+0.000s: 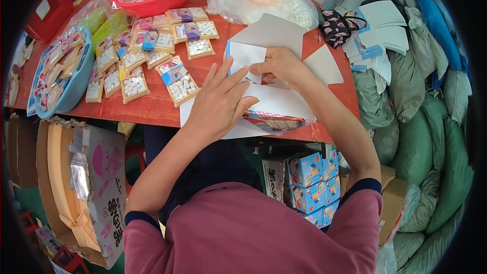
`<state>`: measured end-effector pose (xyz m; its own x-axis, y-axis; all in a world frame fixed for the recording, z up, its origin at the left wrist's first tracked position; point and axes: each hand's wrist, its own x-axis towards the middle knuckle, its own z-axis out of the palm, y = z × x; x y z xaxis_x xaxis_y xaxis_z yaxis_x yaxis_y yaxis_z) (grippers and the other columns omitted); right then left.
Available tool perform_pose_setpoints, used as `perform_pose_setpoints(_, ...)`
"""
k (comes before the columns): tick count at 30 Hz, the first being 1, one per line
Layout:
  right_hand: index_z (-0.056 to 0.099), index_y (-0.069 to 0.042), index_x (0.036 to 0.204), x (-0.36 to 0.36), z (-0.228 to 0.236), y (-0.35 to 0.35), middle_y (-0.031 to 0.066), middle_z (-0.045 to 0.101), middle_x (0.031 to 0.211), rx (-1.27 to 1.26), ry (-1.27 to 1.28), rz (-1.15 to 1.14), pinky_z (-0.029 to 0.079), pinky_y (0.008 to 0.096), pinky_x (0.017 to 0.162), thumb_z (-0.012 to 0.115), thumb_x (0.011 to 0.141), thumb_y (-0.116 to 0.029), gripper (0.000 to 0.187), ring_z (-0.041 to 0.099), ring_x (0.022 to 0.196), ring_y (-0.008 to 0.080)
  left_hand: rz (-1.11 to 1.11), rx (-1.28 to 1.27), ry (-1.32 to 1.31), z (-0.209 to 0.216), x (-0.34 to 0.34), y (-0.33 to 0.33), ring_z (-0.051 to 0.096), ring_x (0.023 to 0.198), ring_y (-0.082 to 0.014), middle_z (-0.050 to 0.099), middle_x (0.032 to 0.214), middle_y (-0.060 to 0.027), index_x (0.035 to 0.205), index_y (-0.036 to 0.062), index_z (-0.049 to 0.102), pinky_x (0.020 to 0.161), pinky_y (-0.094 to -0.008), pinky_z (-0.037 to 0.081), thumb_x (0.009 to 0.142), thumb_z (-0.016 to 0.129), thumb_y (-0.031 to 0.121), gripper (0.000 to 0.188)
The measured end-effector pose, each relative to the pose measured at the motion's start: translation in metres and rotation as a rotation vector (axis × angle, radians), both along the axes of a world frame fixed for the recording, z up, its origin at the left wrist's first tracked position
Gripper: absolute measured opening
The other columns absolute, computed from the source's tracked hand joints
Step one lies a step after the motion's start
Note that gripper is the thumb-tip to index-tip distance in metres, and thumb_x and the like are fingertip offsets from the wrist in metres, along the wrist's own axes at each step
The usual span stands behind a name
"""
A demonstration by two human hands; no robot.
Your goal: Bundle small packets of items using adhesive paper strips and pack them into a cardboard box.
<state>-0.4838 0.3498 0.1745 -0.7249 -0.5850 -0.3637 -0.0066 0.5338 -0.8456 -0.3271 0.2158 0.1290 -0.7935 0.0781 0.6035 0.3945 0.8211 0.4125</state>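
Note:
On the red table, a flat cardboard box [247, 53], white inside with a blue printed edge, lies half folded in front of me. My right hand [281, 67] has its fingers curled round the box's right edge. My left hand [219, 99] rests palm down with its fingers stretched out against the box's left side. Under and around my hands spread more white cardboard blanks [279, 31]. Near the table's front edge lies a printed packet [276, 122] with colourful pictures, partly covered by the white card.
Left of my hands lie several small trays [182, 87] of white pieces. A blue basin [81, 83] and a red basin [152, 6] stand farther out. At the back is a plastic bag [299, 7]; sacks [421, 137] pile up on the right. Blue boxes [308, 177] are stacked below.

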Motion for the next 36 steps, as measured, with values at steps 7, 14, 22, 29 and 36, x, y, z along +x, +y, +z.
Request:
perform_pose_setpoints(7,0.066,0.002,0.09,0.012,0.013,0.012,0.0074,0.065,0.073,-0.053,-0.002,-0.002,0.043,0.0277,0.051,0.072,0.074,-0.014,0.023,0.055,0.056,0.0126,-0.033,0.057,-0.014,0.003,0.003,-0.002,0.039,0.127,-0.0343,0.055,0.123,-0.0122,0.109,0.001,0.06,0.104,-0.0502,0.031,0.089,0.056,0.021,0.029)
perform_pose_setpoints(14,0.063,-0.002,0.101,0.09,0.076,0.066,0.0097,0.066,0.082,-0.081,1.177,-0.197,0.049,0.0319,0.065,0.057,0.089,-0.027,0.028,0.063,0.068,0.02,-0.013,0.088,-0.047,0.001,0.007,-0.011,0.038,0.128,-0.0342,0.055,0.123,-0.0131,0.112,-0.0003,0.059,0.103,-0.0476,0.033,0.084,0.052,0.008,0.03)
perform_pose_setpoints(22,0.033,-0.004,0.138,0.037,0.021,0.118,0.0104,0.042,0.135,-0.139,0.19,-0.069,0.038,0.0365,0.097,0.045,0.094,-0.042,0.06,0.044,0.121,0.02,-0.052,0.135,0.007,-0.003,0.004,0.0,0.038,0.129,-0.0354,0.055,0.123,-0.0154,0.111,-0.0027,0.059,0.099,-0.0412,0.04,0.084,0.051,0.005,0.029)
perform_pose_setpoints(29,0.027,0.0,0.138,0.04,0.015,0.081,0.0268,0.051,0.123,0.197,0.443,-0.187,0.04,0.0401,0.094,0.062,0.08,-0.041,0.079,0.052,0.114,0.034,-0.049,0.133,-0.001,-0.003,0.003,0.005,0.038,0.129,-0.0359,0.055,0.122,-0.0154,0.111,-0.0026,0.059,0.097,-0.0417,0.041,0.085,0.051,0.005,0.028)
perform_pose_setpoints(36,0.03,0.001,0.134,0.04,0.006,0.076,0.0274,0.059,0.108,0.261,0.779,-0.15,0.043,0.0468,0.086,0.058,0.083,-0.024,0.063,0.058,0.099,0.0414,-0.059,0.14,-0.012,-0.001,0.01,0.005,0.038,0.129,-0.0361,0.056,0.122,-0.0153,0.111,-0.0027,0.059,0.096,-0.0408,0.042,0.084,0.052,0.005,0.029)
